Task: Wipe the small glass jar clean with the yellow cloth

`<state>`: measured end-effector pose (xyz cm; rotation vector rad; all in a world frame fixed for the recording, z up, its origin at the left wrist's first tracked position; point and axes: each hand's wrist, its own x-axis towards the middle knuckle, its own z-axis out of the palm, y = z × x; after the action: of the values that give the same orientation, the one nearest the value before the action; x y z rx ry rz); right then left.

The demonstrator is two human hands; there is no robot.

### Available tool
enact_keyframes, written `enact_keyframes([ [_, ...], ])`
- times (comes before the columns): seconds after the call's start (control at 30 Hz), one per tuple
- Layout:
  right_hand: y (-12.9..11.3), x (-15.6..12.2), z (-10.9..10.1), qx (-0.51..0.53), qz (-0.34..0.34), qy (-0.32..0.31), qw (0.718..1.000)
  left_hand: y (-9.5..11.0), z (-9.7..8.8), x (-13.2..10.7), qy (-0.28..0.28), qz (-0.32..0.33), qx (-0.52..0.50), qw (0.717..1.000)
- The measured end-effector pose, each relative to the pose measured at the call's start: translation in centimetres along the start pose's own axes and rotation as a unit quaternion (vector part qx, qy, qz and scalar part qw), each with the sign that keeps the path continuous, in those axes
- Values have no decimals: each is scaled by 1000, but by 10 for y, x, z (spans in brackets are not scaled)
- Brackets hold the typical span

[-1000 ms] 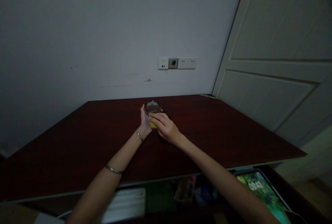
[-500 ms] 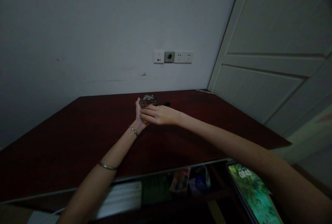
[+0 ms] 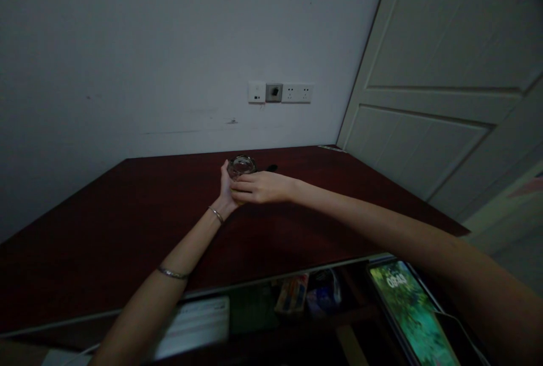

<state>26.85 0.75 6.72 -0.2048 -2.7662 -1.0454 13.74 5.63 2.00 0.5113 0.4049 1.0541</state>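
A round clear glass vessel with a darker rim is near the back middle of the table. My left hand is closed around its left and near side, thumb up along the glass. My right hand comes across from the right, fingers pressed together against the vessel's near side by the left palm. A small yellowish bit of something shows under the right fingers; its kind is hidden. Just beyond my right hand, a dark object lies on the table, partly covered.
The dark red tabletop meets a wall with sockets. A panelled white door stands at right. Below the front edge, an open drawer holds a white box, small packets and a lit phone.
The view has shifted slightly. Both hands stay on the glass vessel, and the yellow bit under the right fingers shows less than before.
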Motion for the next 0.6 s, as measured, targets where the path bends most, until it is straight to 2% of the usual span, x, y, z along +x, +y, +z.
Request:
enact_keyframes([
  [0.13,-1,-2,-3,24,37,41,998,-1,0,-2,0,-21,8,1000],
  [0.3,17,-7,-12,57,66,80,993,-1,-6,-3,-46,-67,48,996],
  [0.47,42,-13,-16,68,190,104,974,0,-7,-7,-115,-161,70,978],
  [0.6,34,-13,-2,126,259,98,953,-1,-6,-8,-153,-193,68,967],
])
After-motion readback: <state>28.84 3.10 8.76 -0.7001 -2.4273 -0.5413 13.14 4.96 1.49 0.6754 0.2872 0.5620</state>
